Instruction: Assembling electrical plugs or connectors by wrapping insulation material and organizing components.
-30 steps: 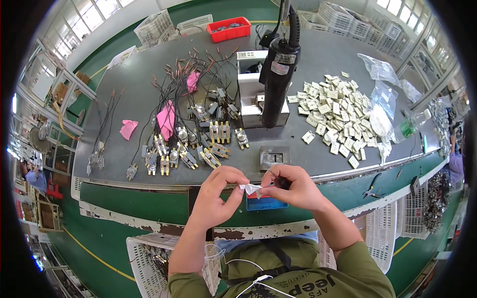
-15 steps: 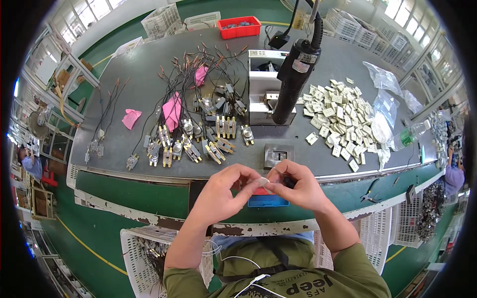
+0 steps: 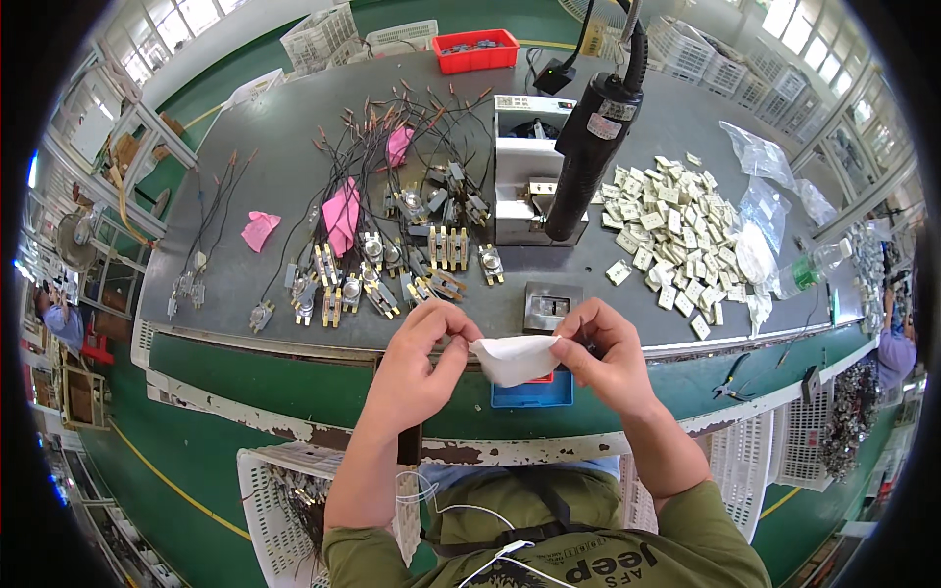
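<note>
A thin white sheet (image 3: 515, 360), paper or cloth I cannot tell, stretches between my two hands above the front edge of the table. My left hand (image 3: 417, 367) pinches one end of it, and my right hand (image 3: 606, 358) pinches the other. Something dark shows by the fingers of my right hand, too small to name. Below the sheet, a blue tray (image 3: 534, 394) with a bit of red in it is partly hidden. A small metal fixture (image 3: 549, 307) sits just beyond my right hand.
A black electric screwdriver (image 3: 586, 157) hangs before a white machine (image 3: 512, 176). Wired metal-and-grey parts (image 3: 372, 279) and pink scraps (image 3: 341, 218) lie left; white ceramic-looking blocks (image 3: 667, 230) are heaped right. Beyond are a plastic bottle (image 3: 816, 267), pliers (image 3: 732, 377) and a red bin (image 3: 476, 57).
My hands have moved apart from nearly touching. The white piece between them, crumpled small before, is now spread out as a sheet.
</note>
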{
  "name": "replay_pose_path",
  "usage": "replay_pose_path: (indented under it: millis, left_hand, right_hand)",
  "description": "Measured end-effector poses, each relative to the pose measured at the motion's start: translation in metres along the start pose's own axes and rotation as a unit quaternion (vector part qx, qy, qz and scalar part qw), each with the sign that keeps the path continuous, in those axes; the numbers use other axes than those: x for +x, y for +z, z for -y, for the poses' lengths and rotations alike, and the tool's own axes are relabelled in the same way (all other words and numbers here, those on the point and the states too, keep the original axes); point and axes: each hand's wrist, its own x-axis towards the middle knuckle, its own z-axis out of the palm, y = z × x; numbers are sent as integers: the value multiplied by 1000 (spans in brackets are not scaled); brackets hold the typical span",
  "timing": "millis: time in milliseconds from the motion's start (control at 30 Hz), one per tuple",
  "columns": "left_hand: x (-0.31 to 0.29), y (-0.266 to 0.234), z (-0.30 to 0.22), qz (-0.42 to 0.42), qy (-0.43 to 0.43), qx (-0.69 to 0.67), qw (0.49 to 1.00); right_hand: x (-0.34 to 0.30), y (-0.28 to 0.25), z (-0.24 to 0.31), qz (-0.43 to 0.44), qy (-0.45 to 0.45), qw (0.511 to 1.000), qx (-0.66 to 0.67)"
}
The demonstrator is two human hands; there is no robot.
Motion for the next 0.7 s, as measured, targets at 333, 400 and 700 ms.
replay_pose_path:
  millis: [333, 400, 700]
  left_hand:
    - [5, 15, -20, 41, 36, -17, 998]
    - [8, 16, -19, 81, 72, 24, 994]
    - [11, 7, -12, 41, 104, -22, 993]
  right_hand:
    - [5, 7, 14, 49, 50, 997, 33]
    - [4, 5, 15, 63, 65, 996, 14]
    - [8, 1, 15, 68, 93, 993, 4]
